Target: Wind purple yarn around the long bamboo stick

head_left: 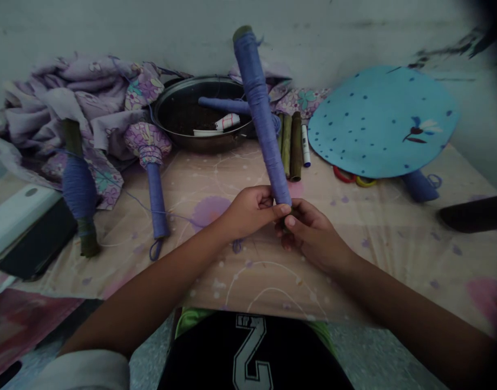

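We see the thread-wound rod point(263, 127) held above the table point(362, 222), running from the centre of the frame up to the top centre. From our fingers it rises upward and a little to the left, so nearly all its length stands above both hands and only its lower end is within the grip. Our left hand point(250, 214) is the nearer one: its thumb lies across that lower end from the left, with the other fingers curled in behind, pinching the rod between them. Our right hand point(313, 233) sits just beside and slightly below, at the right of centre, thumb and fingers bent close together; we cannot tell whether they pinch the rod's tip or only rest near it.

The long axis is straight and steeply tilted, its top leaning toward the upper left. The bare greenish upper end points away from us, over the pan point(203, 142) in the upper middle and left of the bare sticks point(296, 146), while the lower end points down between our two thumbs
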`<state>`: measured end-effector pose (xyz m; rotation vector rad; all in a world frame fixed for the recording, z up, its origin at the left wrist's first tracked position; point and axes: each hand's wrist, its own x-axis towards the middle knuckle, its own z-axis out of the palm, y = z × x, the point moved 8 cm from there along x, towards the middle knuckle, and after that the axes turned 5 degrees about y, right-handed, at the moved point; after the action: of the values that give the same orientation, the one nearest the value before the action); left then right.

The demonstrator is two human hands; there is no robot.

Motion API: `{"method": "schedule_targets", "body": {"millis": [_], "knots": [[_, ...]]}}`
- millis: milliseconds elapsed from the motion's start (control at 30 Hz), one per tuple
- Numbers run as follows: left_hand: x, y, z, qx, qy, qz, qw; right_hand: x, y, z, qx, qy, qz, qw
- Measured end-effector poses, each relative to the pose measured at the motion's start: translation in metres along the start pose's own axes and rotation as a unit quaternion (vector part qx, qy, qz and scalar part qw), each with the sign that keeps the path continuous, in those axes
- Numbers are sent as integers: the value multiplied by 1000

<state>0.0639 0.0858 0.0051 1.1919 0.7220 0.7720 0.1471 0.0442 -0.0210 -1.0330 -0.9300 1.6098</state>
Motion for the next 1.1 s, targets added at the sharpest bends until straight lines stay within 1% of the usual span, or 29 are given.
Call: {"method": "schedule_targets", "body": {"millis": [67,133,233,367,533,633,733,833,933,1033,1100], "knots": [[1,1,-2,7,17,15,1000,2,0,-7,-6,41,-5,999],[1,2,-3,3,19,23,1000,3,-1,-8,-4,45,-4,999],[0,2,0,-11,-6,26,1000,1,-5,-3,32,8,2,999],[-3,3,6,-41,-37,25,998,-4,-5,6,86,-43,30,995],[-7,2,10,-85,-52,4,995,-9,-3,14,129,-99,68,984],[-6,1,10,-101,-52,6,994,-11,-4,18,147,-123,77,978],[-5,-3,9,-112,-46,-4,993,-12,-4,19,159,-135,84,974],[-6,-9,9,-125,-42,-47,990,-14,-2,20,154,-146,97,972],[-9,-10,13,-135,-60,-72,986,-17,0,23,148,-168,112,968],[-11,-5,15,-135,-66,-59,987,-16,2,24,134,-170,125,968],[-10,-2,13,-130,-55,-41,989,-12,2,20,121,-142,118,975]]}}
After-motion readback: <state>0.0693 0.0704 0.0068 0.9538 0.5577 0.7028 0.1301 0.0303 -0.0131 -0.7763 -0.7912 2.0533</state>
